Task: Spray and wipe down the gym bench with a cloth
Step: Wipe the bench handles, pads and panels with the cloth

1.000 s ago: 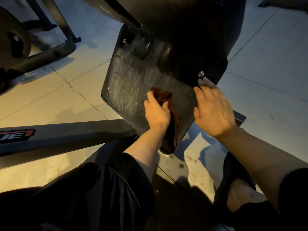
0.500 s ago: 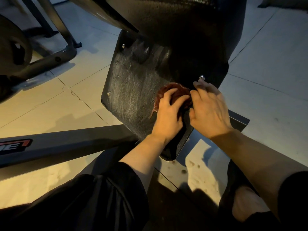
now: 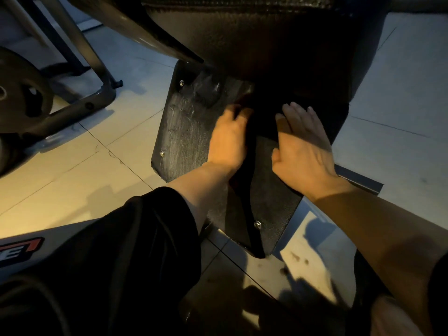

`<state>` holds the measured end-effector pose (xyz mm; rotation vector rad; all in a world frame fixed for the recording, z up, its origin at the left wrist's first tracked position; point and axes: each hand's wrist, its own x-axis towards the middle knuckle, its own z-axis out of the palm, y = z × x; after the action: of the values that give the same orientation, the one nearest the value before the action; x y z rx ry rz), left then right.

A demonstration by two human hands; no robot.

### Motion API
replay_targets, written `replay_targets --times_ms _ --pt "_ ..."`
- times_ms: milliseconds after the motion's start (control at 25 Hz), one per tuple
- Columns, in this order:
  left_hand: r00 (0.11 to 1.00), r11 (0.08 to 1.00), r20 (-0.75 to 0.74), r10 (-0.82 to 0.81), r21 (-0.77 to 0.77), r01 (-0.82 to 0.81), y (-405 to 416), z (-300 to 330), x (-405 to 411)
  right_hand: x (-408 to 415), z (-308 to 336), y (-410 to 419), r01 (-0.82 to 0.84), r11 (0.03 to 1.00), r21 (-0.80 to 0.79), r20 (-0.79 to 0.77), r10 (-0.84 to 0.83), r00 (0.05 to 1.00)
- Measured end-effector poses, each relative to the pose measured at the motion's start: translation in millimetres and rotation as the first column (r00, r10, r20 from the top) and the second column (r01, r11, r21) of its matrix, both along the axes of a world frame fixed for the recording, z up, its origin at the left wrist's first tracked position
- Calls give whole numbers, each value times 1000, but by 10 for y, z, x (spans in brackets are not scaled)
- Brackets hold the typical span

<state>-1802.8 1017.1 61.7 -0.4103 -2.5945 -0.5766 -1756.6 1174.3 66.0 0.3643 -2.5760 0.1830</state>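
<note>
The gym bench's black padded part (image 3: 242, 32) hangs over a flat black board (image 3: 184, 132) that has screws at its corners and pale wipe streaks on its left half. My left hand (image 3: 228, 139) grips a dark reddish cloth (image 3: 244, 100) and presses it against the board's upper middle, right under the pad's shadow. Most of the cloth is lost in that shadow. A dark strip below my left wrist may be cloth or shadow. My right hand (image 3: 303, 146) rests flat on the board to the right, fingers straight.
A dark metal frame leg (image 3: 97, 69) and a round weight plate (image 3: 21, 98) stand on the tiled floor (image 3: 97, 170) at the left. A grey beam with a red logo (image 3: 19, 251) crosses the lower left. My black-clad knee (image 3: 121, 258) fills the foreground.
My left hand has pushed the cloth up the board from its lower middle into the shadow under the pad. My right hand slid slightly up and stays flat on the board.
</note>
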Motion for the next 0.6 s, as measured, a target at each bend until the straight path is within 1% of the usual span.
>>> replay_targets --times_ms 40,80,120,160,200,240,280,320,360,400,440,480,520,560,600 --pt "981 978 74 182 87 -188 -92 -6 -70 -24 -37 -20 -5 1000 9 -3 5 1000" --pt "966 959 98 240 132 -252 -145 -5 -80 -55 -70 -45 -6 1000 10 -7 6 1000" --pt "987 981 54 149 115 -155 -158 -20 -62 -86 -99 -70 -6 1000 6 -15 6 1000" --pt "1000 999 -10 -23 31 24 -158 -55 -28 -111 -100 -98 -9 1000 -2 -23 9 1000" --pt "979 980 -70 -191 -72 186 -170 -82 0 -134 -86 -130 -12 1000 -18 -34 11 999" --pt "954 953 -103 -280 -146 264 -188 -86 -19 -165 -67 -161 -12 999 -39 -41 10 999" --pt "959 956 -87 -270 -144 256 -201 -71 -73 -205 -44 -192 -7 998 -57 -39 5 999" --pt "984 984 -42 -173 -48 171 -208 -44 -156 -250 -30 -233 -5 998 -66 -31 3 999" --pt "1000 996 25 -7 92 4 -222 -3 -241 -287 -22 -276 -10 998 -69 -34 8 999" --pt "991 975 78 113 184 -125 -227 36 -318 -335 -33 -321 -12 997 -72 -41 9 999" --pt "990 971 49 129 197 -137 -220 71 -351 -371 -49 -365 -12 997 -72 -50 8 999" --pt "999 988 -28 43 147 -38 -197 76 -353 -402 -72 -405 -12 998 -62 -60 9 998" --pt "991 992 -82 -102 69 108 -195 58 -336 -411 -100 -431 -12 999 -44 -67 9 998" --pt "968 976 -122 -219 -19 218 -221 32 -350 -421 -125 -438 -8 1000 -24 -77 6 997" --pt "964 970 -117 -241 -46 237 -249 51 -380 -430 -146 -427 -3 1000 -8 -91 2 996"
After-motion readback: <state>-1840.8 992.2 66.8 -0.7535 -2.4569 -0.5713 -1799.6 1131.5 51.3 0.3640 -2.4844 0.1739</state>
